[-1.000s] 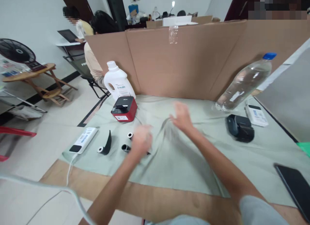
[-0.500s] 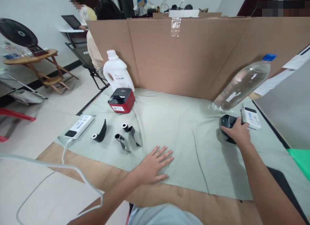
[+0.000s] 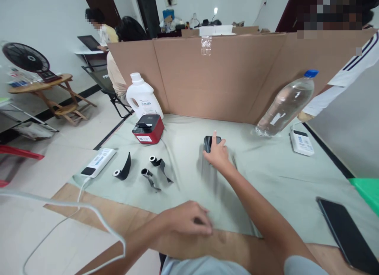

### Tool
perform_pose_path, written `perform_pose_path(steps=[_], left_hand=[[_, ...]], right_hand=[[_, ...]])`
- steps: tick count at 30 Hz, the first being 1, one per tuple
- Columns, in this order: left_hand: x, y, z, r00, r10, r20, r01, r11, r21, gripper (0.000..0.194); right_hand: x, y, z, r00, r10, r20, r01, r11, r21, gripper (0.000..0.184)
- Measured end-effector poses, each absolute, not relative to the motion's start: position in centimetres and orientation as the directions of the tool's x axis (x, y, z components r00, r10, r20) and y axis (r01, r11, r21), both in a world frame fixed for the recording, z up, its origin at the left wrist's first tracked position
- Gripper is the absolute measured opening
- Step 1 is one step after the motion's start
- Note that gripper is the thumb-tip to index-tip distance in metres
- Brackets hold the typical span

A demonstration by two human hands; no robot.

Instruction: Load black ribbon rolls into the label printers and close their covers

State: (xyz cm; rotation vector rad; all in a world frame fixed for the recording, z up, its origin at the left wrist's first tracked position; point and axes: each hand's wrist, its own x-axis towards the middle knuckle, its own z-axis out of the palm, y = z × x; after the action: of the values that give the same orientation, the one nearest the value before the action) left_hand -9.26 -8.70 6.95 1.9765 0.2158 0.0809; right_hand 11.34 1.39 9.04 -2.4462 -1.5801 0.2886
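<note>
My right hand (image 3: 218, 153) grips a small black boxy device (image 3: 207, 144) from above, over the middle of the cloth (image 3: 189, 127). Its index finger stretches forward across the device's top; the underside is hidden. My left hand (image 3: 189, 219) is near the front edge of the cloth, fingers curled in towards the thumb and slightly blurred, with no object visible in it. Left of centre lie three small rolls of dark strip: one roll (image 3: 122, 169), another (image 3: 149, 176) and a third (image 3: 158, 163), each with a loose tail. Behind them sits a red and black box-shaped device (image 3: 151, 130).
A white jug (image 3: 145, 97) and a tilted clear bottle (image 3: 286, 105) stand before the cardboard panel (image 3: 213, 77). White power banks lie left (image 3: 99, 162) and right (image 3: 301, 143). A phone (image 3: 348, 231) is front right. A white cable (image 3: 97, 214) loops at left. Two other people are beyond.
My right hand has carried the black device leftwards from beside the right power bank to the middle. My left hand, flat and spread before, has curled and pulled back slightly. The view has shifted.
</note>
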Motion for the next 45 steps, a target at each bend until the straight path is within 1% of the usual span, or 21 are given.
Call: perform_pose_path(steps=[1, 2, 3, 4, 5, 6, 7, 8, 9, 11, 13, 16, 18, 21, 25, 27, 30, 34, 37, 41, 45], left_hand=[[-8.5, -7.9, 7.1, 0.955, 0.292, -0.045, 0.139, -0.31, 0.94, 0.036], [-7.5, -6.9, 7.2, 0.902, 0.431, -0.032, 0.149, -0.241, 0.959, 0.039], [-6.5, -5.6, 7.3, 0.804, 0.595, 0.004, 0.137, -0.193, 0.972, 0.04], [-5.4, -4.1, 7.2, 0.642, 0.764, 0.058, 0.09, -0.151, 0.984, 0.039], [-4.3, -2.5, 7.0, 0.445, 0.891, 0.096, 0.033, -0.123, 0.992, 0.038], [-3.3, -0.9, 6.7, 0.244, 0.964, 0.109, -0.021, -0.107, 0.994, 0.038], [-2.3, 0.5, 6.1, 0.109, 0.99, 0.085, -0.053, -0.08, 0.995, 0.038], [-1.6, 1.7, 5.5, 0.037, 0.998, 0.053, -0.057, -0.051, 0.997, 0.038], [-1.0, 2.6, 4.7, 0.01, 0.999, 0.04, -0.033, -0.039, 0.999, 0.038], [-0.2, 3.4, 3.4, 0.036, 0.997, 0.062, 0.061, -0.064, 0.996, 0.038], [0.2, 3.4, 2.4, 0.067, 0.991, 0.118, 0.161, -0.128, 0.979, 0.038], [0.2, 2.9, 2.2, 0.066, 0.987, 0.147, 0.239, -0.159, 0.958, 0.042], [0.0, 2.9, 2.4, 0.086, 0.991, 0.098, 0.218, -0.114, 0.969, 0.046], [-0.5, 3.2, 2.4, 0.137, 0.991, -0.005, 0.119, -0.011, 0.993, 0.053], [-1.1, 3.6, 1.9, 0.179, 0.983, -0.043, 0.029, 0.038, 0.999, 0.057], [-1.1, 3.6, 1.6, 0.168, 0.985, -0.047, 0.055, 0.038, 0.998, 0.057], [-1.0, 3.2, 1.8, 0.12, 0.993, -0.02, 0.192, -0.003, 0.981, 0.058], [-0.8, 2.9, 2.2, 0.13, 0.991, 0.032, 0.364, -0.078, 0.928, 0.062], [-0.9, 2.8, 2.4, 0.151, 0.986, 0.064, 0.474, -0.129, 0.871, 0.057], [-1.3, 3.2, 2.4, 0.122, 0.989, 0.083, 0.68, -0.144, 0.719, 0.05], [-1.9, 4.0, 2.3, 0.238, 0.962, 0.134, 0.747, -0.27, 0.607, 0.054]], right_hand=[[10.4, 1.6, 8.9, 0.408, 0.912, -0.043, 0.874, -0.404, -0.269, 0.104], [9.7, 1.7, 8.7, 0.415, 0.909, -0.041, 0.875, -0.411, -0.256, 0.105], [9.3, 1.7, 8.5, 0.42, 0.907, -0.041, 0.875, -0.417, -0.245, 0.105], [9.0, 1.7, 8.3, 0.424, 0.905, -0.041, 0.876, -0.421, -0.235, 0.106], [8.9, 1.5, 8.1, 0.423, 0.905, -0.036, 0.879, -0.42, -0.227, 0.108], [9.0, 1.3, 7.9, 0.416, 0.909, -0.027, 0.883, -0.41, -0.227, 0.109], [9.2, 1.0, 7.8, 0.403, 0.915, -0.019, 0.887, -0.395, -0.237, 0.111], [9.5, 0.7, 7.8, 0.385, 0.923, -0.01, 0.89, -0.374, -0.26, 0.113], [10.0, 0.3, 7.8, 0.368, 0.93, 0.001, 0.888, -0.352, -0.295, 0.113], [11.1, -0.3, 7.9, 0.349, 0.937, 0.008, 0.866, -0.319, -0.385, 0.111], [12.1, -0.8, 7.9, 0.352, 0.936, -0.008, 0.822, -0.314, -0.474, 0.104], [13.0, -1.2, 7.5, 0.366, 0.93, -0.019, 0.752, -0.307, -0.583, 0.094], [13.0, -1.3, 6.7, 0.388, 0.922, 0.011, 0.718, -0.295, -0.63, 0.087], [12.9, -1.6, 5.3, 0.431, 0.898, 0.09, 0.68, -0.258, -0.686, 0.076], [13.2, -2.0, 3.4, 0.485, 0.844, 0.229, 0.636, -0.161, -0.755, 0.07], [13.6, -2.0, 2.7, 0.495, 0.829, 0.261, 0.608, -0.116, -0.786, 0.063], [14.2, -1.9, 1.9, 0.488, 0.831, 0.267, 0.557, -0.06, -0.828, 0.052], [14.8, -1.5, 1.3, 0.548, 0.809, 0.214, 0.453, -0.072, -0.889, 0.048], [15.1, -1.3, 1.1, 0.559, 0.803, 0.209, 0.441, -0.075, -0.894, 0.046], [15.6, -1.1, 0.9, 0.519, 0.832, 0.195, 0.456, -0.077, -0.887, 0.048], [16.0, -0.9, 0.9, 0.487, 0.856, 0.173, 0.47, -0.09, -0.878, 0.049]])
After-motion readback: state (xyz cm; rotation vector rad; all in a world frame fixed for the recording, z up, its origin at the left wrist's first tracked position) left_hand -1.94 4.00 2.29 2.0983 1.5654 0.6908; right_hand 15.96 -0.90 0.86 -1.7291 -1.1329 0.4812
